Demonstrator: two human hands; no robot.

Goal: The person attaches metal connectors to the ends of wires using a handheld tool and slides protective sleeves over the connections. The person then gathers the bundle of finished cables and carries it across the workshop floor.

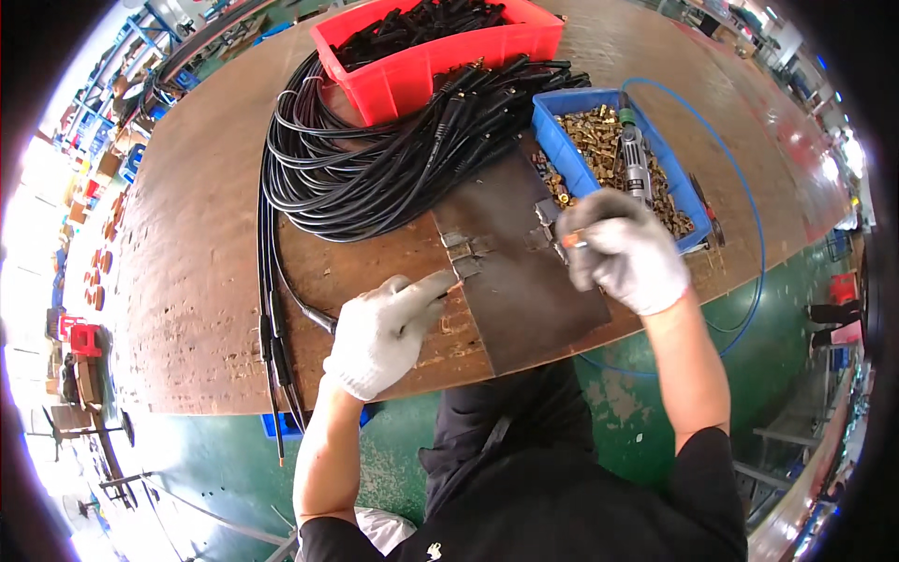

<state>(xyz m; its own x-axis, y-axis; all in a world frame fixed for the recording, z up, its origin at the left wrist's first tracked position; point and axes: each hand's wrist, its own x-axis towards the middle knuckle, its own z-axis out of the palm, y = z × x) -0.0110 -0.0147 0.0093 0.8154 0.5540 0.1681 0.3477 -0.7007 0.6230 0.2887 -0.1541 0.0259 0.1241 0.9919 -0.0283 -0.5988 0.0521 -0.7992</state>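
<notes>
My left hand [376, 339], in a white knit glove, is closed around the end of a black cable [320, 319] above the front of the wooden table. A bare copper-coloured tip [456, 287] pokes out past its fingers. My right hand [629, 251], gloved the same way and blurred, pinches a small brass-coloured fitting [574, 240] near the blue bin's front corner. Between the hands lies a dark sheet [524, 323] with small metal blocks [459, 251] fixed along its edges. Many looped black cables [351, 201] rest behind my left hand.
A red bin [393, 86] of black parts stands at the back on the cables. The blue bin [568, 150] holds brass fittings and a grey air tool [635, 164] with a blue hose [749, 201]. Pliers [709, 211] lie beside it. Cable ends hang over the front edge.
</notes>
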